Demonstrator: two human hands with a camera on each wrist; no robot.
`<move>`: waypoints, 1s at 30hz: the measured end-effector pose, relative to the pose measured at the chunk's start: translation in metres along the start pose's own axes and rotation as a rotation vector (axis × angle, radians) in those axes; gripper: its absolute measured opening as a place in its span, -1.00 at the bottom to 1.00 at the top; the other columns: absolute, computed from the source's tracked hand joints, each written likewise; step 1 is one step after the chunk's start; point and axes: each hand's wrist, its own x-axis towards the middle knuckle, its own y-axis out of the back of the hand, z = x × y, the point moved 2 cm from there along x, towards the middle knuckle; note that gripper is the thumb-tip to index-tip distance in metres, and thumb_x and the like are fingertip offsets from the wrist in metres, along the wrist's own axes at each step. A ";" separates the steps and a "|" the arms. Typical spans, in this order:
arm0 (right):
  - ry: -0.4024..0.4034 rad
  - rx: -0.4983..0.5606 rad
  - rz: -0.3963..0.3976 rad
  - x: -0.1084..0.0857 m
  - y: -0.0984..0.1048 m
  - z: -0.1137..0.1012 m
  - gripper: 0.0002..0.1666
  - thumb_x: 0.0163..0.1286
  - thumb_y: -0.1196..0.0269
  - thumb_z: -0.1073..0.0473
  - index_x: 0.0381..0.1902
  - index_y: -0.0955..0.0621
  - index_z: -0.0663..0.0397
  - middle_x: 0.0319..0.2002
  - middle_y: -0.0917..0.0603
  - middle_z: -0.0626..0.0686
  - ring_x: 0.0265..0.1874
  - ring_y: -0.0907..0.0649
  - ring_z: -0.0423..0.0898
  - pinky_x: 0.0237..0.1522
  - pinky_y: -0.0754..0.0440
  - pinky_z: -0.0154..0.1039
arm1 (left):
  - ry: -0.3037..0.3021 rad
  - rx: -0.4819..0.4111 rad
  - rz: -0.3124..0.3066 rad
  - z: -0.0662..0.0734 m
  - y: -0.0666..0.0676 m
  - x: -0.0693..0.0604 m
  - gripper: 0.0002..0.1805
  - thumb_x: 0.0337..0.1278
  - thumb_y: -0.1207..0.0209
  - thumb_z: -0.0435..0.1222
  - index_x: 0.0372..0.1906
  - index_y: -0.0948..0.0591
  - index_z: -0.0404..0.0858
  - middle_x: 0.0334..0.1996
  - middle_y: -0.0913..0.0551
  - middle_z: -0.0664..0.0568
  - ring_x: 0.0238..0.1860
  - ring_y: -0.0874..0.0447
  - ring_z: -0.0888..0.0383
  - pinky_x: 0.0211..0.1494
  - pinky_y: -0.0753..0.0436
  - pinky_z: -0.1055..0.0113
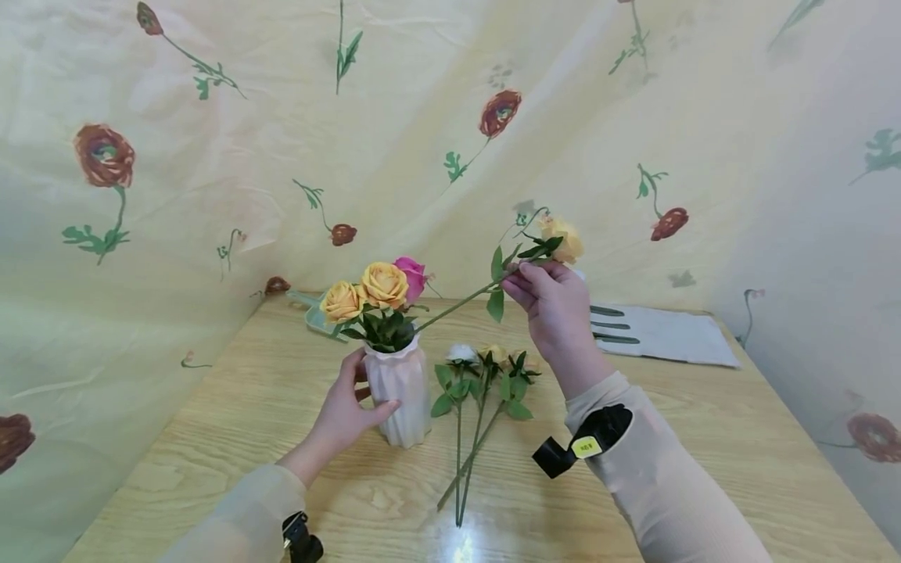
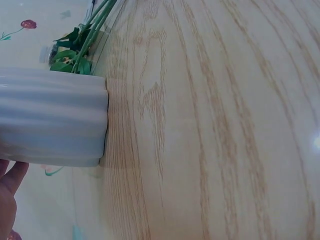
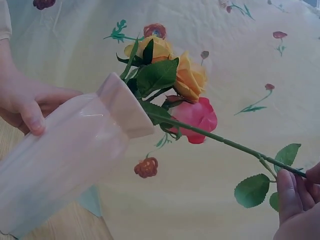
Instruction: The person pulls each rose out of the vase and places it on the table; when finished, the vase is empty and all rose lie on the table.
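Observation:
A white fluted vase (image 1: 403, 399) stands upright on the table. My left hand (image 1: 349, 409) grips its side, thumb in front and fingers curled around. Two yellow roses (image 1: 383, 285) and a pink rose (image 3: 199, 120) rise from its mouth. My right hand (image 1: 556, 309) pinches the stem of a pale yellow rose (image 1: 563, 239) close under its bloom. That stem slants down to the left, its lower end at the vase's mouth among the leaves; the tip is hidden. Right of the vase, several roses lie with crossed stems (image 1: 459, 469), a white rose (image 1: 461, 353) among them.
On the right side of the table lies a white sheet (image 1: 679, 338) with dark green strips on it. A pale green object (image 1: 320, 319) sits behind the vase at the back left. Flower-printed cloth (image 1: 415, 141) hangs behind the table.

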 end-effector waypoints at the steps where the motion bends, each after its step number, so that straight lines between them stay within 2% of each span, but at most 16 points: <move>1: 0.007 0.016 0.005 0.000 0.001 -0.001 -0.90 0.37 -0.09 0.40 -0.19 -0.42 0.35 -0.37 -0.63 0.14 -0.46 -0.65 -0.10 -0.24 -0.66 -0.33 | 0.009 0.000 0.001 0.001 0.000 0.000 -0.09 -0.08 -0.35 -0.44 0.35 -0.07 -0.33 0.04 -0.37 -0.26 0.06 -0.37 -0.14 0.15 -0.46 -0.09; 4: 0.034 0.045 0.029 0.001 0.005 -0.004 -0.98 0.35 -0.09 0.42 -0.27 -0.45 0.30 -0.41 -0.64 0.14 -0.48 -0.66 -0.09 -0.27 -0.67 -0.32 | 0.013 -0.004 0.010 -0.013 -0.002 0.004 -0.06 -0.10 -0.38 -0.43 0.37 -0.08 -0.27 0.04 -0.38 -0.23 0.07 -0.37 -0.13 0.15 -0.47 -0.06; 7: 0.047 0.083 0.038 0.001 0.010 -0.008 -0.99 0.34 -0.11 0.43 -0.30 -0.48 0.31 -0.44 -0.65 0.15 -0.50 -0.67 -0.09 -0.29 -0.67 -0.32 | -0.004 -0.007 0.015 -0.020 -0.002 0.005 -0.05 -0.12 -0.40 -0.39 0.37 -0.09 -0.21 0.05 -0.38 -0.19 0.06 -0.37 -0.12 0.14 -0.49 -0.02; 14: 0.017 0.166 0.083 0.002 0.023 -0.010 -0.93 0.34 -0.12 0.42 -0.24 -0.45 0.34 -0.45 -0.65 0.16 -0.51 -0.67 -0.08 -0.30 -0.67 -0.35 | -0.017 -0.002 0.016 -0.021 -0.002 0.004 -0.07 -0.09 -0.40 -0.33 0.37 -0.09 -0.21 0.04 -0.38 -0.18 0.06 -0.39 -0.10 0.13 -0.49 -0.05; 17: -0.002 0.185 0.116 0.004 0.029 -0.009 -0.89 0.33 -0.13 0.41 -0.21 -0.45 0.35 -0.44 -0.64 0.16 -0.50 -0.66 -0.08 -0.31 -0.67 -0.35 | -0.025 -0.002 0.021 -0.022 -0.001 0.004 -0.08 -0.10 -0.40 -0.33 0.35 -0.11 -0.21 0.02 -0.39 -0.19 0.04 -0.39 -0.11 0.12 -0.50 -0.06; 22: 0.011 0.225 0.192 0.006 0.045 -0.010 -0.87 0.31 -0.17 0.40 -0.20 -0.47 0.34 -0.45 -0.61 0.14 -0.49 -0.65 -0.07 -0.34 -0.67 -0.37 | -0.039 0.009 0.020 -0.023 -0.003 0.006 -0.07 -0.11 -0.41 -0.31 0.35 -0.11 -0.21 0.01 -0.40 -0.18 0.03 -0.40 -0.09 0.10 -0.51 -0.05; 30: -0.029 0.276 0.269 0.008 0.067 -0.010 -0.84 0.26 -0.21 0.43 -0.21 -0.47 0.29 -0.46 -0.59 0.13 -0.48 -0.62 -0.06 -0.34 -0.67 -0.36 | -0.019 -0.002 0.018 -0.024 -0.001 0.006 -0.05 -0.11 -0.42 -0.31 0.37 -0.10 -0.18 0.03 -0.40 -0.18 0.05 -0.40 -0.09 0.13 -0.50 -0.03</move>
